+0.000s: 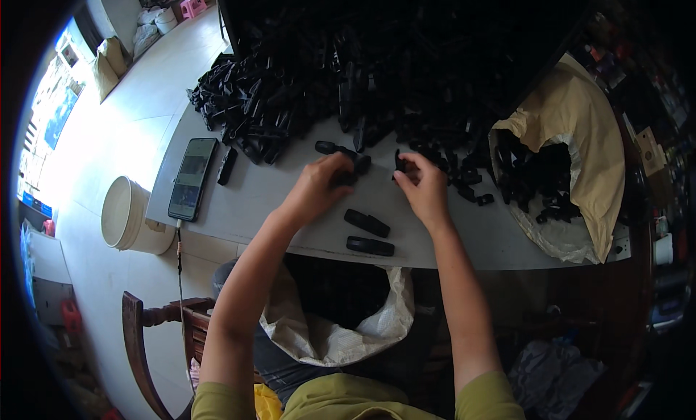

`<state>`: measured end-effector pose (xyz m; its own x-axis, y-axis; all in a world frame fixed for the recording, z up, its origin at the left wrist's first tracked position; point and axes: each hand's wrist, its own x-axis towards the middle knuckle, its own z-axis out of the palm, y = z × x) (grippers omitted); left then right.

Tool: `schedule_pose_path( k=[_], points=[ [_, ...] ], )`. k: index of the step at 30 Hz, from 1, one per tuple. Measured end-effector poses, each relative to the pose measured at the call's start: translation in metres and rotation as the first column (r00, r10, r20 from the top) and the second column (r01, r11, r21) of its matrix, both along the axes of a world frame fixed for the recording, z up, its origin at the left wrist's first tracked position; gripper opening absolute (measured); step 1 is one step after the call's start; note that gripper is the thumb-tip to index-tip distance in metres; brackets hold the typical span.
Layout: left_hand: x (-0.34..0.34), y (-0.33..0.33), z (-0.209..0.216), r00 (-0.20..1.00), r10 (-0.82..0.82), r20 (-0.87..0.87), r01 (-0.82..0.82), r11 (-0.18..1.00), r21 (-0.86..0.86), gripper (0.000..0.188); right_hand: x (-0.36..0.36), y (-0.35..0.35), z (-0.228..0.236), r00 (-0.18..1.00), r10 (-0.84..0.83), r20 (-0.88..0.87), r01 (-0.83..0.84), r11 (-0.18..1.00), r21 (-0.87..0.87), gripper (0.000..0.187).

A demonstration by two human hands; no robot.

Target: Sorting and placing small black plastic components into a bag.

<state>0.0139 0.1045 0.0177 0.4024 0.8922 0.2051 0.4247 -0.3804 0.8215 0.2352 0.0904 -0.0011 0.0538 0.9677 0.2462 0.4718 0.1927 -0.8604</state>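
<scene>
My left hand (319, 184) is curled over dark plastic pieces at the middle of the grey table (290, 210); a black plastic part (358, 161) pokes out past its fingers. My right hand (426, 188) pinches a small black plastic piece (399, 161) between thumb and fingertips, a short way to the right. Toward the table's front edge lie two oblong black plastic parts, one (367, 222) behind the other (370, 246). A large heap of similar black pieces (290, 94) covers the back of the table. Their exact kind is too dark to tell.
A phone (193, 179) with a cable lies at the table's left edge, near a white bucket (127, 213) on the floor. At the right, a brown paper sack (591, 159) spills black pieces. A white woven sack (341, 351) gapes open at my lap. A wooden chair (138, 340) stands lower left.
</scene>
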Motion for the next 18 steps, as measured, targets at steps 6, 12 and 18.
schedule_pose_path(
  k=[6,12,18],
  points=[
    [-0.004,-0.007,-0.015,0.988,-0.141,-0.06,0.151,0.964,0.219,0.024,-0.005,-0.025,0.006,0.968,0.102,-0.23,-0.081,0.991,0.102,0.022],
    [-0.002,-0.012,-0.013,0.986,-0.144,-0.085,0.159,0.965,0.209,0.024,-0.001,-0.039,0.008,0.952,0.158,0.262,-0.203,0.967,0.154,0.024],
    [-0.004,-0.011,-0.017,0.98,-0.195,-0.043,0.2,0.956,0.215,0.025,0.014,-0.042,0.018,0.907,0.258,0.333,-0.302,0.95,0.085,0.024]
  ],
)
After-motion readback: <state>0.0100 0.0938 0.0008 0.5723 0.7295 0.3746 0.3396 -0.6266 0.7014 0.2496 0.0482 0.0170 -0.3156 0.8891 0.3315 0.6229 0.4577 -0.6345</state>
